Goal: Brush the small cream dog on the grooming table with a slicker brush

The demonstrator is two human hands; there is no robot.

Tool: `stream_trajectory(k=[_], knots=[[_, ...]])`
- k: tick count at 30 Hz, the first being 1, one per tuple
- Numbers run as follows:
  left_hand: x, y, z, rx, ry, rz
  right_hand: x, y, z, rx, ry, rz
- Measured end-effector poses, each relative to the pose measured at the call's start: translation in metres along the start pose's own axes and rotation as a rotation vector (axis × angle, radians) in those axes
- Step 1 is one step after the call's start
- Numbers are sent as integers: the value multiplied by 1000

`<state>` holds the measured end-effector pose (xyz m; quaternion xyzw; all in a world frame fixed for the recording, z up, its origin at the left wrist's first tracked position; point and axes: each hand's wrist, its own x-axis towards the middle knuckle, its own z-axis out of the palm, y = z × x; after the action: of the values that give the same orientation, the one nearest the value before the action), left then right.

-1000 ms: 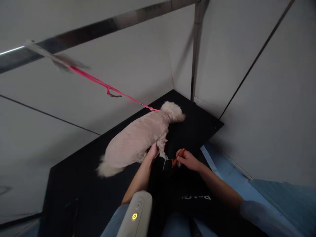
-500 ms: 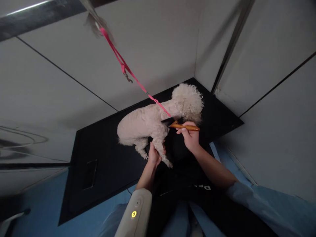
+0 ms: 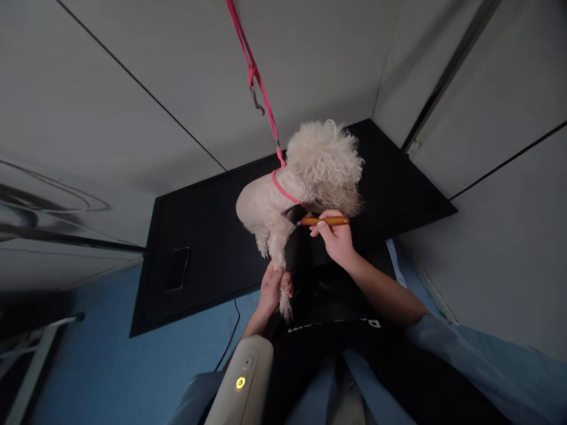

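Black table (image 3: 212, 230), white dog (image 3: 297, 177) on it, front leg (image 3: 279, 245) stretched toward person. Left hand (image 3: 270, 290) grips leg low; right hand (image 3: 337, 241) grips brush (image 3: 305, 222), head by upper leg. Best: leg steady, strokes light, skin unscraped.

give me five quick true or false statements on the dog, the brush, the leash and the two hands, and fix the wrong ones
1. The left hand holds the dog by a leg. True.
2. The right hand is empty. False: it holds a brush.
3. A pink leash loops around the dog's neck. True.
4. The brush has a bright green handle. False: the handle is orange-brown.
5. The dog is on a black table. True.
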<state>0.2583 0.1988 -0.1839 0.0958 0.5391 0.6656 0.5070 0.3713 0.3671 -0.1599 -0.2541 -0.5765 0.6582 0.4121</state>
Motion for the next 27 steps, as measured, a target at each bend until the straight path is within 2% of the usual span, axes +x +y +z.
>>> stream_trajectory(k=[4, 5, 7, 8, 11, 12, 14, 15, 18, 19, 22, 23, 25, 26, 27], knots=[[-17, -6, -8, 12, -82, -3, -6, 1, 13, -43, -238, 126], [-19, -8, -9, 15, -94, -3, -7, 2, 15, -43, -217, 137], [-22, -12, -11, 13, -109, -20, -10, 4, 18, -38, -94, 109], [-24, -14, -11, 10, -118, -36, -12, 4, 19, -36, -97, 110], [-32, -16, -14, 2, -144, -80, -18, 7, 17, -21, -267, 206], [-35, -15, -16, -3, -150, -88, -20, 8, 16, -4, -251, 218], [-41, -14, -23, -21, -175, -104, -22, 10, 14, 34, -102, 176], [-43, -12, -28, -29, -205, -120, -23, 11, 13, 49, -75, 160], [-46, -8, -42, -53, -333, -205, -25, 16, 14, 102, -251, 253], [-47, -6, -47, -71, -367, -243, -24, 17, 14, 130, -258, 280], [-48, -6, -58, -178, -415, -365, -24, 22, 16, 200, -71, 235], [-47, -7, -61, -217, -419, -404, -26, 23, 17, 210, -103, 237], [-46, -13, -67, -270, -409, -467, -29, 24, 18, 223, -296, 317], [-46, -17, -69, -285, -382, -474, -30, 25, 19, 233, -351, 358], [-45, -21, -72, -290, -344, -471, -32, 25, 19, 245, -334, 371]])
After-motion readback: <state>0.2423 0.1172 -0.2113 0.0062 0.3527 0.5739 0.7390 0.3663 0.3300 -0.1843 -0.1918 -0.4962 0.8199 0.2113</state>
